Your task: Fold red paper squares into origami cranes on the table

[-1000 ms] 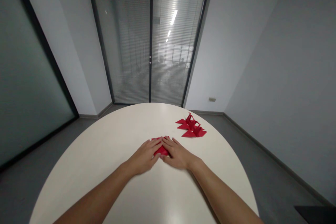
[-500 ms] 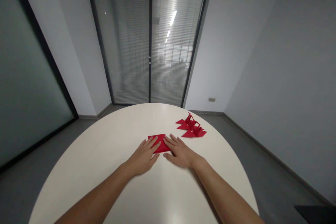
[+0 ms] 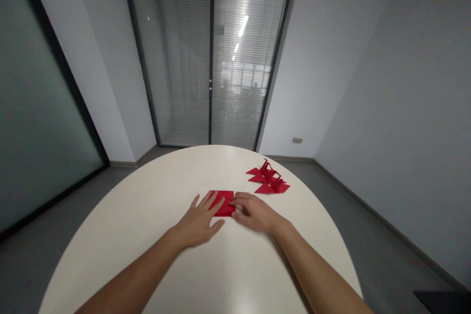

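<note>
A folded piece of red paper (image 3: pixel 226 208) lies flat on the white round table in front of me. My left hand (image 3: pixel 198 221) rests across its left side, palm down with the fingers spread. At the paper's right edge is my right hand (image 3: pixel 255 211), its fingers bent and the thumb held apart from them. The right fingertips touch the paper, and I see no grip on it. Several red origami cranes (image 3: pixel 270 179) stand close together on the table, beyond my right hand.
The white round table (image 3: pixel 154 196) fills the lower middle. Behind it is a glazed door with blinds (image 3: pixel 180 68). A dark object (image 3: pixel 445 301) shows at the lower right corner.
My right hand has gone from lying flat with stretched fingers to bent fingers at the paper's right edge. The paper has turned slightly straighter. My left fingers have spread wider.
</note>
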`<state>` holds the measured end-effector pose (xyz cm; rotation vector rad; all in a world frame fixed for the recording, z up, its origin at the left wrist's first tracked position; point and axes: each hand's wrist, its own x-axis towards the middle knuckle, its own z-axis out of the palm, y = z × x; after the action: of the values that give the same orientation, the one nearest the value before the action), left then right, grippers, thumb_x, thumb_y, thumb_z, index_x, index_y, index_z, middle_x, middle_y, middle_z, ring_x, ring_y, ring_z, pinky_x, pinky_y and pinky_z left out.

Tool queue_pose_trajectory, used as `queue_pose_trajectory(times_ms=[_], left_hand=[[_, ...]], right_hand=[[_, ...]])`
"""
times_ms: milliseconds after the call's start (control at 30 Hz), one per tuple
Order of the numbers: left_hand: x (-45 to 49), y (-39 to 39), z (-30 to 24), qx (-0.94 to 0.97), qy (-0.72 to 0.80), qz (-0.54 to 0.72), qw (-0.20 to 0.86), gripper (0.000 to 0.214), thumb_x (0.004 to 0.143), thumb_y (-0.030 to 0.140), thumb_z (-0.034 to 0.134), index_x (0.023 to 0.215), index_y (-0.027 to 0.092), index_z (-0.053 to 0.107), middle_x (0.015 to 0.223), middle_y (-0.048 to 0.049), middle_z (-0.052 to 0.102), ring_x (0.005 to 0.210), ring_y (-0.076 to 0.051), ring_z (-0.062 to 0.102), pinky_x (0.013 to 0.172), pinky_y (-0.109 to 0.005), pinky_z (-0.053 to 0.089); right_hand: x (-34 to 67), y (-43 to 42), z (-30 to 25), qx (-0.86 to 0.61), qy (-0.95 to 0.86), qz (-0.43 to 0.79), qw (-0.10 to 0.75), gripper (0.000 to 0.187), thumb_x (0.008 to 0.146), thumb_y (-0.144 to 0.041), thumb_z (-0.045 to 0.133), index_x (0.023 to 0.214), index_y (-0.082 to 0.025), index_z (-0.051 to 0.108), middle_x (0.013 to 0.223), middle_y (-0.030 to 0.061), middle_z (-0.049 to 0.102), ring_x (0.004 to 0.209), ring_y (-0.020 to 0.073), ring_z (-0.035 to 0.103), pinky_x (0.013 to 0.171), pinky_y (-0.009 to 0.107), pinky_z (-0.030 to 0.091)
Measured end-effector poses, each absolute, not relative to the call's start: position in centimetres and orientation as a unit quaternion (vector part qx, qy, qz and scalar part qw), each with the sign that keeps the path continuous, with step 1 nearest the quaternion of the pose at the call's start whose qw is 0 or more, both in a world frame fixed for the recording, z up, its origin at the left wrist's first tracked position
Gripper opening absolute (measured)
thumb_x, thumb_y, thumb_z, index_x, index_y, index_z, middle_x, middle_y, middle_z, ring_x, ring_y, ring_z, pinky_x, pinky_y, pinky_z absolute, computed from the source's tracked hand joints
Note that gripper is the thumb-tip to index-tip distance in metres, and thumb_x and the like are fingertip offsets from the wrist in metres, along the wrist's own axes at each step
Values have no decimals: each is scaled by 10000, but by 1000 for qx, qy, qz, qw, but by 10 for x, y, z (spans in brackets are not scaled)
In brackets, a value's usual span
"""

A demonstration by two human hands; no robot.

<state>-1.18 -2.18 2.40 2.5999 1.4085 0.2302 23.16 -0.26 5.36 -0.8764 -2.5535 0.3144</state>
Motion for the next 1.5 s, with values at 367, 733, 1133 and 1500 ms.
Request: queue_pose_trajectory(times_ms=[367, 733, 1133, 1500], left_hand=[[-6, -24, 19, 828, 551, 80, 69, 759, 977, 638, 356, 1565, 160, 333, 1643, -195, 210, 1519, -427, 107, 1195, -613, 195], [-2, -18, 25, 852, 468, 236, -6, 270, 919, 218, 569, 1156, 193, 696, 1304, -107, 668, 1205, -283, 589, 1072, -459, 423], [-2, -18, 29, 856, 458, 235, 58, 123, 940, 202, 546, 922, 212, 667, 1020, -49, 724, 990, -231, 634, 907, -363, 464], [-1, -18, 31, 858, 458, 225, 60, 186, 966, 208, 525, 1003, 208, 707, 1005, -53, 736, 961, -228, 636, 894, -366, 471]], right_hand=[[231, 2, 53, -339, -914, 121, 186, 255, 1012, -257, 485, 993, -178, 726, 1001, 102, 749, 941, 218, 662, 859, 318, 474], [232, 2, 53, -406, -892, 79, 181, 213, 994, -258, 506, 937, -160, 686, 931, 92, 720, 851, 195, 646, 757, 276, 433], [233, 2, 50, -333, -917, 94, 199, 160, 969, -266, 579, 988, -211, 728, 988, 57, 728, 950, 206, 639, 847, 305, 460], [231, 2, 46, -360, -899, 112, 221, 168, 934, -220, 592, 1056, -177, 699, 1001, 78, 723, 940, 215, 637, 850, 326, 482]])
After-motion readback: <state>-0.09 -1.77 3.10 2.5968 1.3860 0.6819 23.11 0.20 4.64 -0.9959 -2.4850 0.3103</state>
